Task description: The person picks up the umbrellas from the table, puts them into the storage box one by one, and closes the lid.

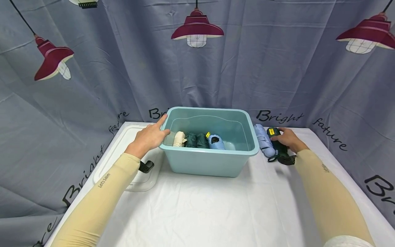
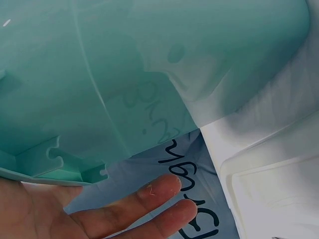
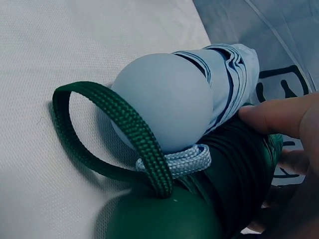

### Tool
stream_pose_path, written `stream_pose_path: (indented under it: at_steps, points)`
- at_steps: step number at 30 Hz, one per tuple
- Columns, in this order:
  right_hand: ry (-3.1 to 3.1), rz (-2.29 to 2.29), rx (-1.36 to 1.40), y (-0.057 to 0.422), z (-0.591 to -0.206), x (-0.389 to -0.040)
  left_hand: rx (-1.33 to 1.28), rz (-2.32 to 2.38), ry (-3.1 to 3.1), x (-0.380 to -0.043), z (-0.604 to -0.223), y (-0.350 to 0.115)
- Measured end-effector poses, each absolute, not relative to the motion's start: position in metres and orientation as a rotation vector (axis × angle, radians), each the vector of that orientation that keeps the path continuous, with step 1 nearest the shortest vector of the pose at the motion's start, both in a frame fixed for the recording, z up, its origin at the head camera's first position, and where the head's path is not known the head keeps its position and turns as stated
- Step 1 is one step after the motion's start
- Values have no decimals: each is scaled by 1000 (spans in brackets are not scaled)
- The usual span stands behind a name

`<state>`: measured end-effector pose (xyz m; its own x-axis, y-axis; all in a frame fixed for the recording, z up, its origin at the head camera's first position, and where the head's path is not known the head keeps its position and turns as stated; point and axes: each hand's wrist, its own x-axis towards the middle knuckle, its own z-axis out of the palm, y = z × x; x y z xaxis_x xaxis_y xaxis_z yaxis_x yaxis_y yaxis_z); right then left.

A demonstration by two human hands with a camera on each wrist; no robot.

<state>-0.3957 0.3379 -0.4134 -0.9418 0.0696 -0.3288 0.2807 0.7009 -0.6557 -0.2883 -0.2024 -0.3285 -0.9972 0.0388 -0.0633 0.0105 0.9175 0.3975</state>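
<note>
My left hand (image 1: 149, 137) rests on the left rim of a teal plastic bin (image 1: 210, 163), fingers extended along its outside in the left wrist view. On the right of the table, my right hand (image 1: 288, 140) grips a dark green folded umbrella (image 3: 234, 174), thumb on one side and fingers round the other. Its green wrist strap (image 3: 132, 124) loops beside the handle. Touching it lies a light blue folded umbrella (image 1: 264, 139) with a rounded handle. Inside the bin stand a beige rolled bundle (image 1: 179, 139), two dark green bundles (image 1: 196, 140) and a light blue one (image 1: 216, 142).
A translucent white lid (image 1: 143, 181) lies on the white-covered table (image 1: 213, 209), left of the bin and partly under my left arm. Grey-blue curtains (image 1: 200, 79) printed with lamps and lettering hang close behind and along both sides.
</note>
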Motion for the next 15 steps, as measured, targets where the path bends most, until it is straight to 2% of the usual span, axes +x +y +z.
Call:
stream_pose_path:
  at_steps: [15]
  points:
    - [2669,-1014,200,346,-412,-388,39,617,2998,-289,-329,-204]
